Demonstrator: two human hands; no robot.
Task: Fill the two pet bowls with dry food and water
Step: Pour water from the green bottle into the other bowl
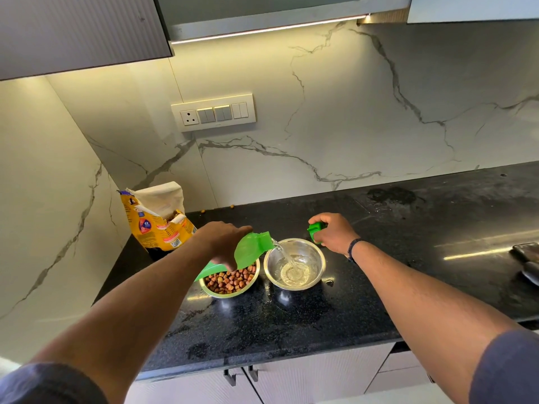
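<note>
Tipping a green bottle (250,250) neck-down, the left hand (223,240) grips its body so that a thin stream of water (287,259) falls into the right-hand steel bowl (313,253), which holds only a shallow pool, so the pour looks to be at an early stage. The right hand (335,233) is curled round a small green cap (315,231) and rests on the black desk (291,322) just behind that bowl, probably keeping the cap ready for closing. Beside the water bowl and nearly touching it, the left bowl (210,290) already carries brown kibble (230,282); the tilted bottle hangs over its far rim and hides part of it. An opened yellow food bag (157,225) stands back at the wall corner, out of the way. How much water remains in the bottle cannot be judged, and a dark object (528,252) at the right edge is cut off.
</note>
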